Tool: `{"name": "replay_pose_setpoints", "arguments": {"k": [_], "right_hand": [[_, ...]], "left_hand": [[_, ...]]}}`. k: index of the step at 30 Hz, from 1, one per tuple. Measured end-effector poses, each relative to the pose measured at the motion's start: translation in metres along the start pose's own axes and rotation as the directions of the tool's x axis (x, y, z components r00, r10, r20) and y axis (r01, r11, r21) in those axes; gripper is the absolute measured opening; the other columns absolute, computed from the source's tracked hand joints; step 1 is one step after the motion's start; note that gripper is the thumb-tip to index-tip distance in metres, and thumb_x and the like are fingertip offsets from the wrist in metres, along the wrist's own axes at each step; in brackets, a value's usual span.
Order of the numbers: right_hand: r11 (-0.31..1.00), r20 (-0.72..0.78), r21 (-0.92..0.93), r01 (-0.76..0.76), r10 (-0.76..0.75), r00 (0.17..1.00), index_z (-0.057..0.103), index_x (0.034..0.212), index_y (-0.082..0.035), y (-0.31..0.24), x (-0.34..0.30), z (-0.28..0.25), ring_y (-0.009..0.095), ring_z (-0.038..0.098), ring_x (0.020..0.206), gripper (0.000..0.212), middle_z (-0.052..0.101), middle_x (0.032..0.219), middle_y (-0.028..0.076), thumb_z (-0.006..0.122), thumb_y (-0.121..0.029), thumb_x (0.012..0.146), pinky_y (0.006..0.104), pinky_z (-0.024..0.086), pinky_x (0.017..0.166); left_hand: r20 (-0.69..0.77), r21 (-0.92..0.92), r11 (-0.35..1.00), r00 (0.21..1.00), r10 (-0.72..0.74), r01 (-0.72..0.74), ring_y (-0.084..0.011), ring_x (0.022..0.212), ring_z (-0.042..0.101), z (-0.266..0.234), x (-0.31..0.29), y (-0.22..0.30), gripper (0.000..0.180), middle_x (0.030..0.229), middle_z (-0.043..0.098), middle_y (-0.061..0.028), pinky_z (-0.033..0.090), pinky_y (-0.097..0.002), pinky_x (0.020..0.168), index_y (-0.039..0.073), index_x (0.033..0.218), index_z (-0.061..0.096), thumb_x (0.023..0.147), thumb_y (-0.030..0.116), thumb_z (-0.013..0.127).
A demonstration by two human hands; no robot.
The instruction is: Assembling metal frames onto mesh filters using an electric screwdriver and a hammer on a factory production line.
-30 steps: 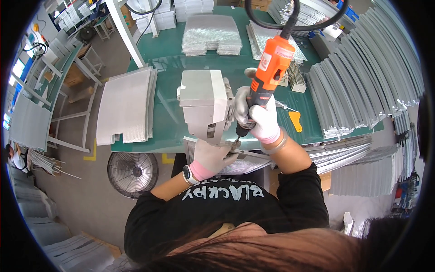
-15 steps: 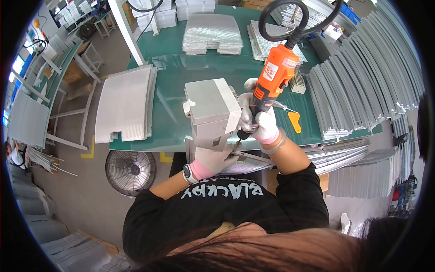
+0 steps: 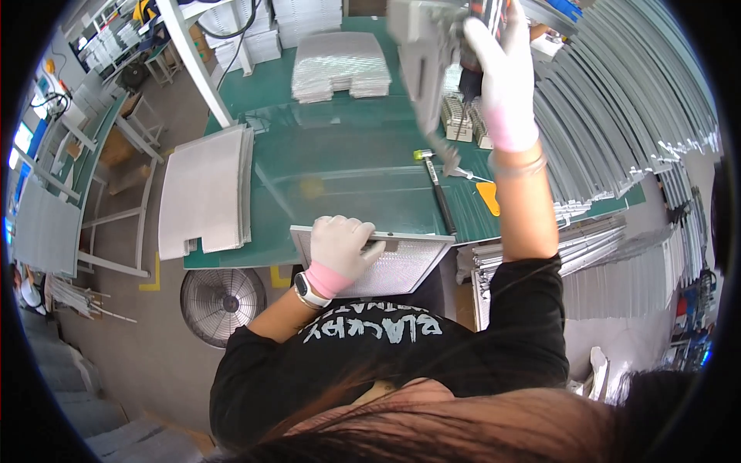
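Gloved left hand (image 3: pixel 340 248) clamped on the top edge of a mesh panel (image 3: pixel 409 266) at the near side of a green table (image 3: pixel 332 185). Beyond lies a hammer (image 3: pixel 441 202). Well apart, the gloved right hand (image 3: pixel 508 73) grips a blurred power tool (image 3: pixel 472 80) above the table.

The view's top edge cut off the blurred grey tool housing (image 3: pixel 421 54) beside your right hand (image 3: pixel 505 85); your left hand (image 3: pixel 338 251) hid part of the mesh panel (image 3: pixel 405 268).
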State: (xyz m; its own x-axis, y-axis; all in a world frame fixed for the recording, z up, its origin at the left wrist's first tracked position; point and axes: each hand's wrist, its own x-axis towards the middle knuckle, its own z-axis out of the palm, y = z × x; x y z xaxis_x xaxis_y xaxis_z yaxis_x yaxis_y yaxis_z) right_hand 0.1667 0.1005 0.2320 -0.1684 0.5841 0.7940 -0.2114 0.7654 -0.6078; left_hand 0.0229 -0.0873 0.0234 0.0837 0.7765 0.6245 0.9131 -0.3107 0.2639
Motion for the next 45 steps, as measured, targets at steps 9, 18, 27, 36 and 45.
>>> {"name": "replay_pose_setpoints", "arguments": {"k": [9, 18, 27, 36, 45], "right_hand": [[0.528, 0.644, -0.638, 0.560, -0.033, 0.765, 0.039, 0.140, 0.001, -0.077, -0.072, -0.076, 0.031, 0.063, 0.095, 0.066, 0.048, 0.127, 0.019, 0.068, -0.024, 0.086, 0.0405, 0.050, 0.095], [0.348, -0.518, -0.546, -0.763, 0.575, 0.633, 0.053, 0.135, 0.000, -0.121, -0.363, -0.224, 0.009, 0.065, 0.067, 0.057, 0.073, 0.081, 0.006, 0.070, -0.007, 0.081, 0.0280, 0.053, 0.062], [0.096, -0.952, -0.060, -0.994, -0.305, 0.028, 0.047, 0.139, 0.003, -0.158, -0.692, -0.383, 0.026, 0.057, 0.121, 0.047, 0.059, 0.133, 0.019, 0.056, -0.015, 0.096, 0.0322, 0.043, 0.102], [0.048, -0.959, 0.248, -0.968, -0.128, -0.252, 0.049, 0.137, 0.000, -0.011, -0.725, -0.366, 0.029, 0.058, 0.120, 0.044, 0.060, 0.131, 0.019, 0.052, -0.018, 0.098, 0.0350, 0.043, 0.102], [0.347, -0.901, 0.427, -0.835, 0.239, -0.362, 0.044, 0.144, -0.011, 0.073, -0.739, -0.373, 0.025, 0.063, 0.104, 0.048, 0.067, 0.117, 0.009, 0.050, -0.011, 0.097, 0.0376, 0.048, 0.094]], "left_hand": [[0.185, -0.045, 0.983, 0.966, 0.181, -0.176, -0.0235, 0.066, 0.058, -0.025, 0.051, 0.041, 0.028, 0.064, 0.057, -0.0030, 0.041, -0.0413, 0.064, 0.011, 0.087, 0.062, 0.072, 0.032, 0.074], [-0.037, -0.205, 0.756, 0.777, 0.628, -0.621, -0.0205, 0.076, 0.056, 0.013, 0.045, 0.060, 0.018, 0.083, 0.057, -0.0035, 0.039, -0.0354, 0.064, 0.011, 0.077, 0.057, 0.067, 0.021, 0.068], [0.024, 0.808, 0.480, 0.796, -0.605, 0.342, -0.0387, 0.132, 0.043, -0.045, -0.036, -0.118, 0.065, 0.143, 0.045, -0.0241, 0.032, -0.0479, 0.111, -0.002, 0.138, 0.046, 0.088, 0.037, 0.063], [0.041, 0.678, 0.416, 0.534, -0.845, 0.606, -0.0419, 0.133, 0.042, -0.075, -0.155, -0.261, 0.083, 0.147, 0.040, -0.0270, 0.035, -0.0484, 0.110, -0.004, 0.141, 0.043, 0.090, 0.059, 0.056], [-0.008, 0.696, 0.167, 0.240, -0.971, 0.698, -0.0466, 0.128, 0.047, -0.086, -0.140, -0.270, 0.100, 0.134, 0.049, -0.0357, 0.038, -0.0492, 0.108, -0.013, 0.138, 0.041, 0.082, 0.068, 0.060]]}}
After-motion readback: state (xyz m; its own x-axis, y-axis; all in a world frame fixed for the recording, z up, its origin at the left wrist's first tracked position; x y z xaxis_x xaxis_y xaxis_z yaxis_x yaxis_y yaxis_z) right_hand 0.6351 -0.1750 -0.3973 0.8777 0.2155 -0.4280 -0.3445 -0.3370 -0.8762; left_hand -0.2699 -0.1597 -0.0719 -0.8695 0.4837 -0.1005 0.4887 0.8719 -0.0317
